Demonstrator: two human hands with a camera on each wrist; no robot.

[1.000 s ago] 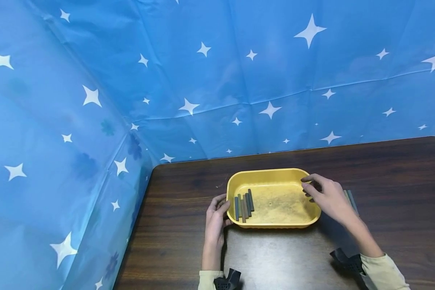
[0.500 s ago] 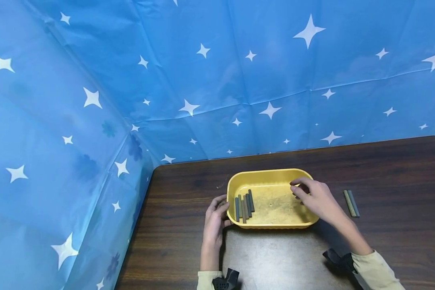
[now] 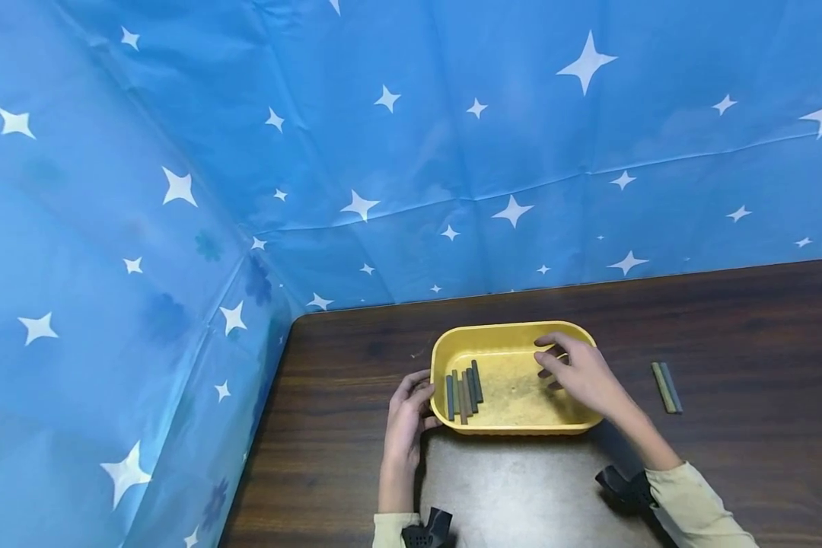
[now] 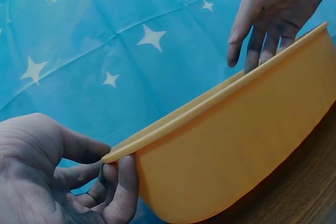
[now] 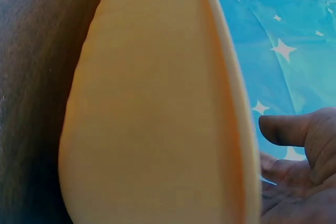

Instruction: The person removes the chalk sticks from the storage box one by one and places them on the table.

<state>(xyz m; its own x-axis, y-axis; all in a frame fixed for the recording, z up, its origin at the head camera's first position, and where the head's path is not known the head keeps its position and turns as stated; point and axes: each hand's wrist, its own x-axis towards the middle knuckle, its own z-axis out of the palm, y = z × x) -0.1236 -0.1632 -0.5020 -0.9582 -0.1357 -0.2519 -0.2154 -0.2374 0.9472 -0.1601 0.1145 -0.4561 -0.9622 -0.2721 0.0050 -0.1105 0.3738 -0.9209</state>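
A yellow plastic tray (image 3: 520, 415) with rounded corners stands on the table. My left hand (image 3: 406, 418) pinches its left rim; in the left wrist view the thumb lies on top of the rim (image 4: 173, 121) and fingers curl beneath it. Several slim, dark sticks (image 3: 464, 392) in grey, olive and brown lie side by side at the tray's left end. Over the tray's right half hovers my right hand (image 3: 582, 377), fingers loosely bent and holding nothing. In the right wrist view, the tray's side wall (image 5: 152, 98) partly hides that hand (image 5: 310, 166).
Two more sticks (image 3: 667, 388), one olive and one grey-blue, lie together on the dark wooden table (image 3: 747, 426) to the right of the tray. A blue cloth (image 3: 418, 152) with white stars hangs behind and along the left side.
My right hand has moved left from the tray's right rim to over its inside, uncovering the two sticks on the table. The left hand keeps its hold.
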